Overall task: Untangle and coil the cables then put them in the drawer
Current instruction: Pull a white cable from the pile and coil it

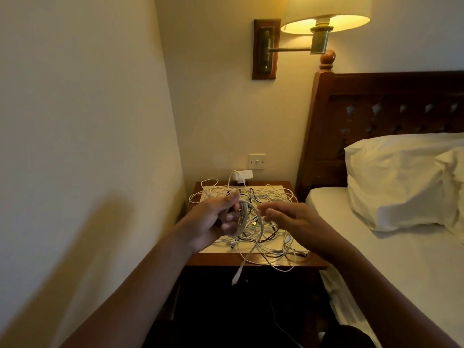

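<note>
Your left hand is closed around a white cable coil, whose loose end dangles past the nightstand edge. Just right, your right hand pinches the strand above the cable tangle.

No text, label, brand, number or sign can be read. The white adapter plugged in at the far edge of the nightstand bears a faint round mark, but it is too small to be made out.
</note>
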Motion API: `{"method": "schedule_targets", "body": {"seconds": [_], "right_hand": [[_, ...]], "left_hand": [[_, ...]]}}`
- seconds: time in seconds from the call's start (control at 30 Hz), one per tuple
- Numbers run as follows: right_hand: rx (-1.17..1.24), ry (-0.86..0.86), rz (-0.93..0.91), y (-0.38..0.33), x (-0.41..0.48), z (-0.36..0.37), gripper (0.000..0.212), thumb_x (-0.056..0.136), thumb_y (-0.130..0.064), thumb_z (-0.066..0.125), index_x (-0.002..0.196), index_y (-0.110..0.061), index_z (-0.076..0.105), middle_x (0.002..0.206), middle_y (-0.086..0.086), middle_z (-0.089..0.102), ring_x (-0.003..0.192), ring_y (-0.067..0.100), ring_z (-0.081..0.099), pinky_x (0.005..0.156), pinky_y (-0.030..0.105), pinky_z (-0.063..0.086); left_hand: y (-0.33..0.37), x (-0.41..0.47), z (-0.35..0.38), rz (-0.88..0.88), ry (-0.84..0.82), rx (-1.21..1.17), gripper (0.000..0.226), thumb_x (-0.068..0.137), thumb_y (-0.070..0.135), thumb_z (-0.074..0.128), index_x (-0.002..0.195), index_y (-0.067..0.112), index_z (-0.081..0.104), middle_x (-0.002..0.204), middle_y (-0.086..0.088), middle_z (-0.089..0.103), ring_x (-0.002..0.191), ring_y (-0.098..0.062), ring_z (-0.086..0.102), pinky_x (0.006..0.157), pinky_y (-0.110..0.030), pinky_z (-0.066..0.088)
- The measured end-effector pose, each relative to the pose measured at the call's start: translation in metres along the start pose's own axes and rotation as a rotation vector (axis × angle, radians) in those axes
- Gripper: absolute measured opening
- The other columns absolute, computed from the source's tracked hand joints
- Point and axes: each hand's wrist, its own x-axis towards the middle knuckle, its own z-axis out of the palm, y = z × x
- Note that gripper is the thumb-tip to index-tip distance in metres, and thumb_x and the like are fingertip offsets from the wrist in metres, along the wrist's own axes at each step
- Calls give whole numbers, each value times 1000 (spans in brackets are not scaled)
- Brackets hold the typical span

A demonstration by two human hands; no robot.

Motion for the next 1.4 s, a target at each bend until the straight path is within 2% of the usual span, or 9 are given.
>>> {"method": "schedule_targets", "body": {"seconds": [0.07,0.2,0.33,0.47,0.57,0.87,1.03,1.2,1.4], "right_hand": [[50,30,-74,-19,-1,9,22,104,-29,56,114,-37,73,101,-16,76,96,-2,66,82,18,53],[110,25,-45,-25,-1,17,22,101,-32,60,115,-28,77,102,-4,77,100,15,69,88,38,56],[243,3,101,-21,2,20,19,101,-31,61,113,-29,75,94,-2,74,84,12,63,76,28,53],[388,-64,200,-18,2,21,22,104,-23,58,116,-17,76,89,6,65,77,14,56,72,26,51],[406,-69,220,-20,0,18,21,105,-20,56,110,-11,74,88,10,61,74,14,53,70,26,48],[386,-25,220,-18,8,18,20,100,-25,64,104,-7,73,73,2,60,66,12,50,62,25,44],[232,9,156,-15,12,7,18,93,-28,72,98,-11,76,71,0,66,67,12,55,62,25,49],[37,5,-11,-12,15,2,14,93,-34,72,99,-23,78,81,4,73,70,15,62,68,34,54],[-208,-3,-50,14,14,-5,10,99,-27,65,100,-35,72,89,-11,72,86,9,65,78,33,55]], "left_hand": [[-2,3,7,-8,-15,-30,29,97,35,57,81,11,55,59,0,40,46,-12,37,49,-25,43],[-3,3,9,3,-16,-77,29,98,34,56,83,10,54,59,0,44,46,-11,41,51,-24,48],[-7,4,10,-22,37,-5,29,100,33,55,83,9,57,81,-12,68,55,-15,60,56,-28,53],[-6,0,16,-50,-7,-6,31,106,31,45,85,9,51,67,-3,66,52,-11,59,53,-24,51],[-9,2,16,-28,23,15,32,101,35,55,89,5,61,80,-9,69,65,-16,62,65,-29,55],[-20,11,25,173,365,583,28,101,51,51,96,32,72,86,16,69,85,-4,61,88,-34,50],[-17,6,14,145,228,739,30,103,43,52,109,21,70,84,-3,63,75,-14,56,69,-30,48],[-13,4,1,266,241,735,21,102,26,60,119,22,71,90,7,72,80,-10,69,64,-22,53],[0,-3,-3,324,318,408,17,102,11,58,112,10,72,74,-3,67,62,-9,61,56,-20,50]]}}
